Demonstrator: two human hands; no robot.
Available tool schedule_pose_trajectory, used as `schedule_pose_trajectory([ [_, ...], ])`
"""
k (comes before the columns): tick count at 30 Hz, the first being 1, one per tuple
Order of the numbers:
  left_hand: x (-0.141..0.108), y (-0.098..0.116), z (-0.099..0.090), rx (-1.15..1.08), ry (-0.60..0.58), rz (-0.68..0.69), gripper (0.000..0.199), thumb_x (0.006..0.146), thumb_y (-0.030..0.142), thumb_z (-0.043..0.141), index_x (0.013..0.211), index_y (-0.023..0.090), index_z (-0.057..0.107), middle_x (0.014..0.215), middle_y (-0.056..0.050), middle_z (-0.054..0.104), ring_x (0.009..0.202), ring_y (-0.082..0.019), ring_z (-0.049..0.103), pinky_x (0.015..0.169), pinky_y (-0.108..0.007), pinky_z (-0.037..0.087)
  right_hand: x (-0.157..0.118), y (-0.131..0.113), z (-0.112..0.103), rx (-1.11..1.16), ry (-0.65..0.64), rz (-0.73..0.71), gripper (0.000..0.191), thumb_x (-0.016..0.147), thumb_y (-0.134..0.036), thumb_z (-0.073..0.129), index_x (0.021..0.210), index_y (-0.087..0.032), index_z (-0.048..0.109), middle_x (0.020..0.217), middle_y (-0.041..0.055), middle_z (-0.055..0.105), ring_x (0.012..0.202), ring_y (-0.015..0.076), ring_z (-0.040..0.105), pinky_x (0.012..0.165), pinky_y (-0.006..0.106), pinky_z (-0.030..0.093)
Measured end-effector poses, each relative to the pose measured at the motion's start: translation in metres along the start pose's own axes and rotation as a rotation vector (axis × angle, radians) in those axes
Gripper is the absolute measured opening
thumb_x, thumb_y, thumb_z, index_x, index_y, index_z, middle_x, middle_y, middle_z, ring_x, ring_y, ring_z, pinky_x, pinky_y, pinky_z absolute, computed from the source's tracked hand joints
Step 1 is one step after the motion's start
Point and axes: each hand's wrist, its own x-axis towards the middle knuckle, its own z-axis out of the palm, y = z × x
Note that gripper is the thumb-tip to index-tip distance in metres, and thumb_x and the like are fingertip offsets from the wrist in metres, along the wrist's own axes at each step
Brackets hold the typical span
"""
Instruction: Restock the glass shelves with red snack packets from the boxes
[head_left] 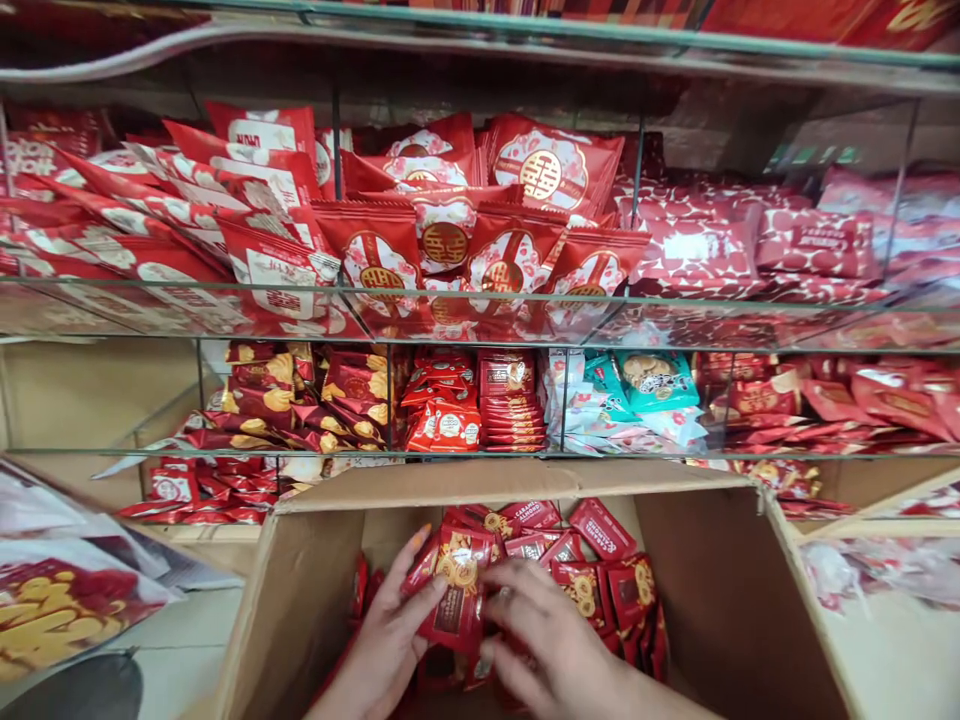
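An open cardboard box [712, 590] stands before me, with many small red cookie packets in it. My left hand [394, 620] is closed on one red cookie packet [456, 580], thumb across its front and fingers at its far left edge. Cookies are pictured on its shiny wrapper. At that packet's right edge, my right hand [544, 625] curls its fingers against it; they are slightly blurred and their tips partly hidden. Behind and to the right lie more red packets [600, 530], some lettered "Caramel Almond".
Beyond the box, glass shelves [480, 310] with dividers hold red packets [379, 250]. Lower compartments contain a stack of dark red packets [511, 400] and teal packets [656, 380]. A bag with a cookie picture [60, 600] is at left. Clear plastic bags [885, 570] lie at right.
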Motion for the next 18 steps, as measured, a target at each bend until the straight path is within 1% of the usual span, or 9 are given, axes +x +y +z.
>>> schedule_pose_trajectory([
  [2, 0.001, -0.001, -0.001, -0.003, 0.016, 0.013, 0.064, 0.070, 0.019, 0.062, 0.126, 0.027, 0.032, 0.111, -0.007, 0.060, 0.095, -0.022, 0.059, 0.078, -0.034, 0.047, 0.004, 0.001, -0.002, 0.225, 0.117, 0.284, 0.020, 0.080, -0.021, 0.045, 0.099, -0.020, 0.047, 0.099, 0.0078, 0.054, 0.093, 0.0176, 0.050, 0.082, 0.033, 0.042],
  [3, 0.001, -0.002, -0.001, 0.004, 0.018, 0.018, 0.062, 0.070, 0.019, 0.063, 0.125, 0.025, 0.035, 0.111, -0.007, 0.060, 0.095, -0.023, 0.058, 0.079, -0.035, 0.047, 0.006, 0.002, -0.001, 0.360, 0.172, 0.398, 0.019, 0.080, -0.022, 0.045, 0.099, -0.020, 0.045, 0.093, 0.0065, 0.054, 0.087, 0.0166, 0.052, 0.078, 0.032, 0.044],
  [4, 0.001, -0.003, -0.001, 0.015, 0.015, 0.019, 0.059, 0.069, 0.019, 0.063, 0.123, 0.024, 0.038, 0.111, -0.007, 0.060, 0.096, -0.023, 0.058, 0.080, -0.035, 0.047, 0.007, 0.004, 0.001, 0.499, 0.203, 0.482, 0.019, 0.080, -0.023, 0.046, 0.098, -0.020, 0.043, 0.088, 0.0047, 0.053, 0.082, 0.0158, 0.052, 0.074, 0.031, 0.045],
  [6, 0.001, -0.005, 0.001, 0.043, -0.014, 0.013, 0.056, 0.069, 0.019, 0.063, 0.121, 0.022, 0.041, 0.109, -0.008, 0.061, 0.097, -0.024, 0.057, 0.081, -0.035, 0.046, 0.009, 0.009, 0.008, 0.743, 0.230, 0.581, 0.022, 0.078, -0.028, 0.050, 0.096, -0.021, 0.041, 0.081, 0.0012, 0.051, 0.075, 0.0138, 0.052, 0.068, 0.028, 0.045],
  [9, -0.001, -0.007, 0.005, 0.089, -0.066, -0.022, 0.051, 0.071, 0.020, 0.062, 0.118, 0.021, 0.044, 0.107, -0.008, 0.062, 0.096, -0.025, 0.058, 0.080, -0.036, 0.047, 0.009, 0.013, 0.015, 0.940, 0.230, 0.657, 0.025, 0.073, -0.032, 0.057, 0.091, -0.021, 0.043, 0.074, -0.0033, 0.047, 0.066, 0.0106, 0.049, 0.058, 0.024, 0.044],
  [13, -0.001, -0.005, 0.004, 0.049, -0.040, -0.002, 0.045, 0.072, 0.020, 0.060, 0.116, 0.020, 0.046, 0.105, -0.007, 0.064, 0.097, -0.023, 0.057, 0.083, -0.035, 0.046, 0.007, 0.015, 0.018, 1.074, 0.242, 0.727, 0.027, 0.067, -0.034, 0.062, 0.079, -0.020, 0.042, 0.066, -0.0062, 0.047, 0.054, 0.0079, 0.047, 0.053, 0.023, 0.042],
  [15, 0.001, -0.005, -0.001, 0.023, -0.031, 0.025, 0.049, 0.073, 0.020, 0.060, 0.118, 0.022, 0.043, 0.105, -0.007, 0.064, 0.098, -0.023, 0.057, 0.085, -0.037, 0.044, 0.005, 0.016, 0.019, 1.069, 0.235, 0.735, 0.027, 0.067, -0.033, 0.062, 0.072, -0.020, 0.040, 0.066, -0.0051, 0.050, 0.054, 0.0088, 0.048, 0.052, 0.023, 0.042],
  [17, 0.004, -0.007, -0.007, 0.063, -0.026, 0.036, 0.051, 0.071, 0.021, 0.062, 0.119, 0.022, 0.043, 0.104, -0.007, 0.064, 0.096, -0.024, 0.058, 0.085, -0.040, 0.044, 0.004, 0.018, 0.021, 0.955, 0.236, 0.706, 0.025, 0.065, -0.029, 0.062, 0.072, -0.021, 0.040, 0.069, -0.0031, 0.052, 0.060, 0.0116, 0.051, 0.056, 0.025, 0.044],
  [18, 0.006, -0.008, -0.010, 0.102, -0.028, 0.043, 0.050, 0.070, 0.022, 0.063, 0.117, 0.021, 0.046, 0.103, -0.008, 0.065, 0.095, -0.025, 0.058, 0.085, -0.040, 0.044, 0.004, 0.019, 0.022, 0.866, 0.238, 0.670, 0.023, 0.065, -0.025, 0.062, 0.077, -0.021, 0.042, 0.073, -0.0016, 0.054, 0.067, 0.0136, 0.053, 0.062, 0.027, 0.044],
])
